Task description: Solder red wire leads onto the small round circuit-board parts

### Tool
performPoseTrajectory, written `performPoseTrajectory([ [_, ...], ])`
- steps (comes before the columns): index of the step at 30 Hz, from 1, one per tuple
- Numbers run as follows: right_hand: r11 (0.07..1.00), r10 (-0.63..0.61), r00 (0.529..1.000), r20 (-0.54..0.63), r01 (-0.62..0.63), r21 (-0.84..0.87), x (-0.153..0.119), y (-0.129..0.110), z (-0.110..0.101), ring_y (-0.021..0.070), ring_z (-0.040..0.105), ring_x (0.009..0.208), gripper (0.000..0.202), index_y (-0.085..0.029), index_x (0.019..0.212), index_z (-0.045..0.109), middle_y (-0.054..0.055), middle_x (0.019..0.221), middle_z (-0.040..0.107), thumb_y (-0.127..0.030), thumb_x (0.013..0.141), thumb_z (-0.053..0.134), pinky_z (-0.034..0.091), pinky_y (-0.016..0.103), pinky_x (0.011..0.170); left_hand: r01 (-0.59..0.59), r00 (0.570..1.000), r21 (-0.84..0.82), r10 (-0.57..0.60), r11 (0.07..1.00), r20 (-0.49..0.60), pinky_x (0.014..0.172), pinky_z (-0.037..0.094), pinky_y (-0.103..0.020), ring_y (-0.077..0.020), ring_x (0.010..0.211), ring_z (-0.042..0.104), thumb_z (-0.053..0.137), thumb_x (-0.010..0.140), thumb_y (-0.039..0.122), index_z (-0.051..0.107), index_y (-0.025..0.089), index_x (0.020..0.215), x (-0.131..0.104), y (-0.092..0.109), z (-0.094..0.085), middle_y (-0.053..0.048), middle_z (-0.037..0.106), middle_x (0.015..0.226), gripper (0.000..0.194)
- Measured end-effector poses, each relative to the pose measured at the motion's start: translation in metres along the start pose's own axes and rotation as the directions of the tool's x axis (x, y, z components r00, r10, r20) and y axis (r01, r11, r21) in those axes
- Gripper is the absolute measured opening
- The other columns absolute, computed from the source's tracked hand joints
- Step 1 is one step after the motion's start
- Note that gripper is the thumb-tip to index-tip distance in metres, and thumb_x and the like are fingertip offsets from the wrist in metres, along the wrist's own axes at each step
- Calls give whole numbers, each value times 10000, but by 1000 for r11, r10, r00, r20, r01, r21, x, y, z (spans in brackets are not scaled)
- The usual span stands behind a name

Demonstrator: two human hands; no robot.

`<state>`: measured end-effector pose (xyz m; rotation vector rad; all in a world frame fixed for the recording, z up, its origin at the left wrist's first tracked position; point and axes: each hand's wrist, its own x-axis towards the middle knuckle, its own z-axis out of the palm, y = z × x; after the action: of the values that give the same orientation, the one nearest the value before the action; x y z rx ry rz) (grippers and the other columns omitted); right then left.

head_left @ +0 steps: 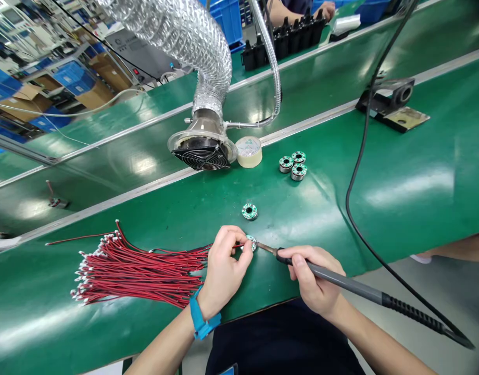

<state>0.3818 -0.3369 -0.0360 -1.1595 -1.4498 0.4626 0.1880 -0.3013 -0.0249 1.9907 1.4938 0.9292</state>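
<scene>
My right hand point(315, 281) is closed around the grey handle of a soldering iron point(341, 281). The iron's tip meets a small round part with a green-and-white circuit board point(252, 242) on the green mat. My left hand point(227, 265), with a blue band at the wrist, pinches a thin red wire at that board; the fingertips partly cover both. Just beyond lies a similar round part point(249, 211). To the left of my left hand spreads a big bundle of red and black wires point(141, 268) with white connectors at their far ends.
Three more round parts point(298, 172) stand together farther back, near a tape roll point(249, 152). A fume extractor point(204, 151) on a foil duct hangs over the bench. The iron's black cable point(352, 213) loops across the right. A metal iron stand point(395, 101) sits at the back right; a person's hand point(326, 10) shows beyond.
</scene>
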Motion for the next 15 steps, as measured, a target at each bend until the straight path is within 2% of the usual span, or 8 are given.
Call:
performPoseTrajectory([
  [6, 999, 45, 999, -15, -45, 31, -7, 7, -1, 128, 703, 575, 231, -234, 970, 761, -24, 701, 739, -190, 1011, 538, 594, 266, 623, -2, 1000, 11, 3, 1000, -5, 669, 441, -245, -139, 844, 604, 624, 962, 162, 598, 196, 829, 0, 0, 1, -35, 637, 963, 140],
  [15, 998, 23, 999, 48, -26, 57, 3, 1, 1, 93, 690, 560, 225, -212, 963, 742, -33, 729, 752, -165, 1014, 528, 562, 216, 605, -13, 1000, 20, 13, 1000, -5, 673, 436, -248, -134, 841, 594, 632, 964, 153, 596, 193, 834, 1, 0, 1, -30, 627, 968, 140],
])
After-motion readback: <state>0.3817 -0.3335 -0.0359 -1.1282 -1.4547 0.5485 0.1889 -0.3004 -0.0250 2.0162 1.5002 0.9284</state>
